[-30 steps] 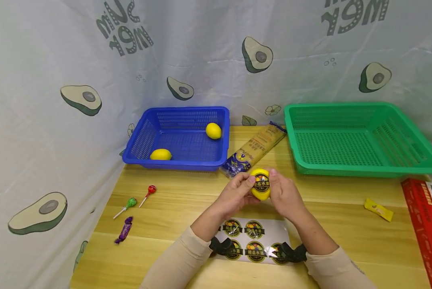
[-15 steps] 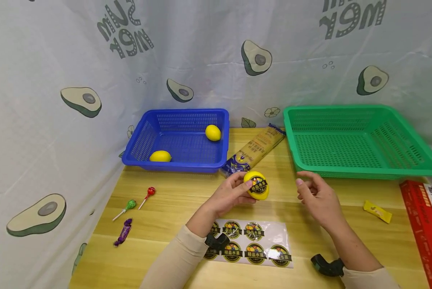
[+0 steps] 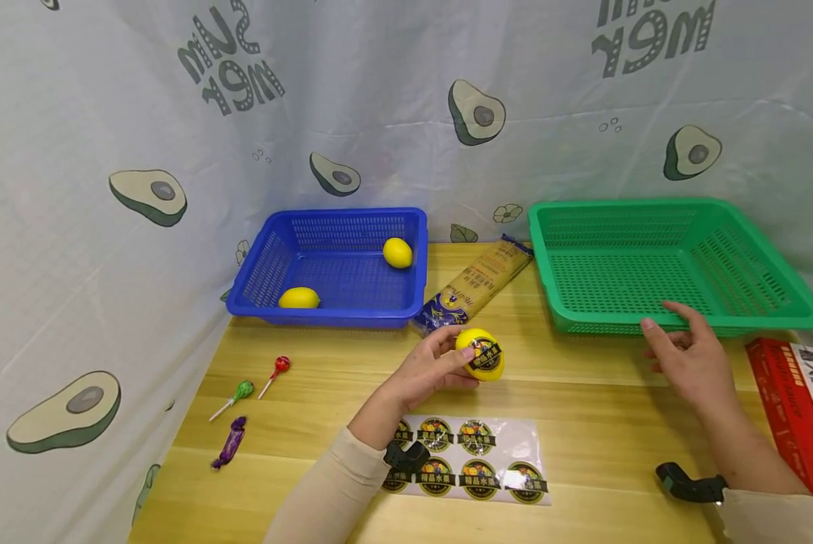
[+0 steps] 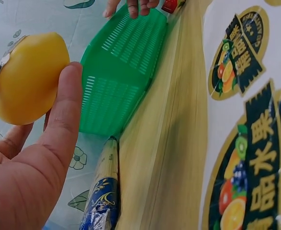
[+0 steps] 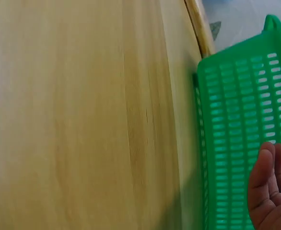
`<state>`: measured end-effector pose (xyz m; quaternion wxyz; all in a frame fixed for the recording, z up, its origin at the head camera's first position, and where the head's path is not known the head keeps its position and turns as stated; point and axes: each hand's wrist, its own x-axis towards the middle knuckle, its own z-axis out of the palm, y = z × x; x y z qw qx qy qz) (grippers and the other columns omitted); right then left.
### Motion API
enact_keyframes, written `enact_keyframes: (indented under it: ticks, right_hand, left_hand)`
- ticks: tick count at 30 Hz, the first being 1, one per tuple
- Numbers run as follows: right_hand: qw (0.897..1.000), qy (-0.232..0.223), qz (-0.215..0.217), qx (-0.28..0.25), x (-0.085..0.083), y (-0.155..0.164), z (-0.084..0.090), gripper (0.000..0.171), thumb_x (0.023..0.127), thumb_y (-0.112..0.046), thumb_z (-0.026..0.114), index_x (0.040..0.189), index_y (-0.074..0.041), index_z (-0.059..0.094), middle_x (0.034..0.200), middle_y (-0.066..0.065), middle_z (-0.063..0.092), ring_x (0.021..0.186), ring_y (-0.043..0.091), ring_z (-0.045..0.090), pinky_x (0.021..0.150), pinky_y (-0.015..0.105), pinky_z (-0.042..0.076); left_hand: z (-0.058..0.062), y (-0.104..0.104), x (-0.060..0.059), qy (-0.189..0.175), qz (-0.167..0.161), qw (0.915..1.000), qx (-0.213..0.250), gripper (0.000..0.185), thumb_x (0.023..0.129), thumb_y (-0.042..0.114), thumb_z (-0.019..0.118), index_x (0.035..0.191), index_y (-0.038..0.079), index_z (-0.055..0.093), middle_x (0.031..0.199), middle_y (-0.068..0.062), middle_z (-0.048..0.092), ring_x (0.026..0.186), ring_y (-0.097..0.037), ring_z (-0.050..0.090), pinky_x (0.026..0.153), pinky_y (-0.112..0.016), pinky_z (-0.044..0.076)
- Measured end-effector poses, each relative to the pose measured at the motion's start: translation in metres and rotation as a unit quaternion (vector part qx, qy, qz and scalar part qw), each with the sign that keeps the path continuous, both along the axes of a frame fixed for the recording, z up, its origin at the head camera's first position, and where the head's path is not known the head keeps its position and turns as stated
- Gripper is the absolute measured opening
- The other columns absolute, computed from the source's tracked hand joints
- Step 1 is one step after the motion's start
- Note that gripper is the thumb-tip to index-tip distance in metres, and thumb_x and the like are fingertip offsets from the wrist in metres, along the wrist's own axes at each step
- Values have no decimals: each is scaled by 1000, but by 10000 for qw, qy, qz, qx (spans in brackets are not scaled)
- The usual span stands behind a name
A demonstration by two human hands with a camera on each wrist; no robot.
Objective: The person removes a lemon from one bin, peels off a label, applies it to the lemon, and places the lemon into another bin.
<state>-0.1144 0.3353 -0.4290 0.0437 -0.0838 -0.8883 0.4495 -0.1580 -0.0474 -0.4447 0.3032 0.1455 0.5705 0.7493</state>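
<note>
A yellow lemon (image 3: 471, 340) with a round black-and-gold sticker (image 3: 486, 358) on its side is held by my left hand (image 3: 428, 372), above the table. In the left wrist view the thumb and fingers grip the lemon (image 4: 32, 79) from its sides. My right hand (image 3: 695, 366) holds nothing, its thumb and forefinger apart. It hovers at the front rim of the green basket (image 3: 624, 321). The right wrist view shows that hand's fingers (image 5: 263, 167) in front of the basket's slotted wall (image 5: 227, 143). Below the left hand lies a sheet of stickers (image 3: 515, 442).
Two lemons lie in the blue basket (image 3: 352, 311). A pasta packet (image 3: 477, 283) leans between the baskets. Two lollipops (image 3: 245, 389) and a purple-wrapped candy (image 3: 230, 442) are at left, a red box (image 3: 780, 393) at right. A patterned curtain (image 3: 379, 98) hangs behind.
My right hand has let go of the lemon and moved right to the green basket's front, now covering the yellow candy packet. The left hand keeps the lemon, almost in place.
</note>
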Motion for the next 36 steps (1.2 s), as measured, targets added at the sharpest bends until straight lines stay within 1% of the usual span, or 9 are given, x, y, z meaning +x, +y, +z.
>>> enact_keyframes:
  ticks: [5, 9, 15, 20, 26, 28, 30, 32, 36]
  right_hand:
    - [9997, -24, -3, -256, -2, 5, -4, 68, 106, -40, 50, 164, -23, 18, 85, -34, 57, 70, -3, 66, 63, 18, 55]
    - [9994, -28, -42, -336, -2, 6, -6, 68, 106, -40, 51, 164, -25, 18, 86, -34, 56, 71, -4, 65, 64, 18, 55]
    - [9993, -44, -28, -357, -2, 8, -6, 68, 106, -40, 51, 164, -26, 18, 88, -35, 54, 72, -4, 65, 64, 19, 55]
    - [9990, -51, -29, -441, -3, 8, -7, 67, 106, -39, 52, 163, -25, 19, 89, -34, 55, 72, -4, 65, 64, 18, 55]
    - [9990, -14, -25, -449, -2, 7, -7, 67, 106, -39, 52, 163, -24, 20, 90, -33, 56, 73, -5, 65, 64, 17, 55]
    - [9991, -17, -34, -432, -2, 6, -7, 67, 106, -40, 52, 163, -24, 20, 90, -32, 55, 73, -5, 65, 64, 17, 55]
    - [9992, -13, -60, -407, -2, 6, -8, 67, 106, -40, 52, 163, -25, 21, 90, -33, 55, 73, -5, 65, 64, 17, 55]
    - [9991, -7, -85, -404, -2, 6, -8, 66, 106, -40, 52, 163, -25, 21, 89, -33, 55, 72, -5, 65, 64, 17, 55]
    - [9990, 50, -126, -417, -1, 6, -8, 66, 106, -40, 52, 162, -24, 22, 88, -34, 55, 72, -5, 65, 63, 18, 55]
  left_hand:
    - [0, 1, 0, 50, 61, 10000, -57, 51, 101, 11, 59, 149, 4, 43, 132, -15, 52, 94, -18, 69, 97, -55, 56]
    - [2, 8, -8, 353, 100, 9984, -419, 50, 99, 12, 64, 145, 4, 47, 124, -10, 56, 98, -15, 67, 93, -47, 60]
    - [23, 30, -36, 1187, -110, 9870, -1075, 52, 93, 14, 73, 140, 8, 51, 131, -8, 56, 102, -17, 69, 96, -47, 58]
    - [43, 52, -58, 1707, -355, 9733, -1493, 61, 89, 19, 79, 144, 23, 53, 134, -1, 53, 102, -10, 68, 85, -30, 59]
    - [60, 86, -80, 2192, -427, 9633, -1489, 57, 90, 17, 79, 140, 16, 53, 137, -2, 51, 96, -13, 69, 79, -25, 59]
    - [63, 98, -86, 2433, -327, 9533, -1759, 56, 90, 21, 80, 139, 18, 53, 138, 1, 51, 104, -13, 66, 80, -23, 58]
    - [66, 110, -93, 2745, -235, 9367, -2160, 55, 90, 28, 79, 139, 22, 53, 139, 5, 54, 112, -13, 61, 83, -23, 55]
    - [67, 122, -98, 3092, -167, 9137, -2630, 55, 90, 35, 79, 138, 26, 54, 139, 10, 56, 120, -11, 52, 89, -23, 50]
    - [68, 144, -106, 3733, -179, 8597, -3483, 55, 88, 49, 77, 136, 34, 56, 139, 19, 58, 117, -11, 40, 94, -27, 38]
